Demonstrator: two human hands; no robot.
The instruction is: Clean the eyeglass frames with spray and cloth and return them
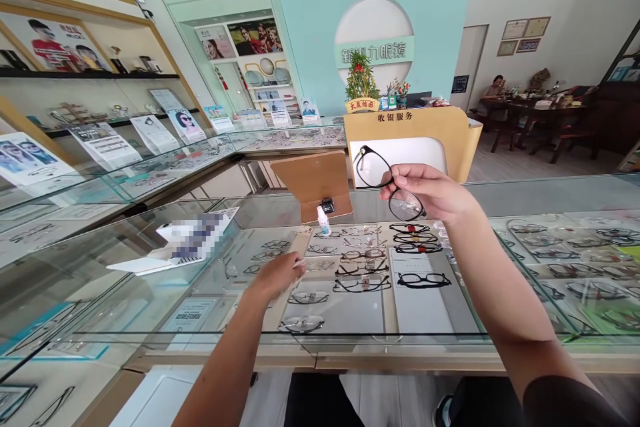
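— Starting nearest, how is the left hand?
— Curled over the glass counter; whether it grips anything, I cannot tell.
— Right hand?
— Pinching black-framed glasses, raised above the counter.
— Beyond?
— Brown stand, then tan desk.

Glass counter, 9 to 3 o'clock; rows of eyeglasses inside. On top, 12 o'clock: bottle, stand just behind. Held glasses above counter, 1 o'clock. Beyond, 1 o'clock: cash desk, plant on it. Table, 2 o'clock.
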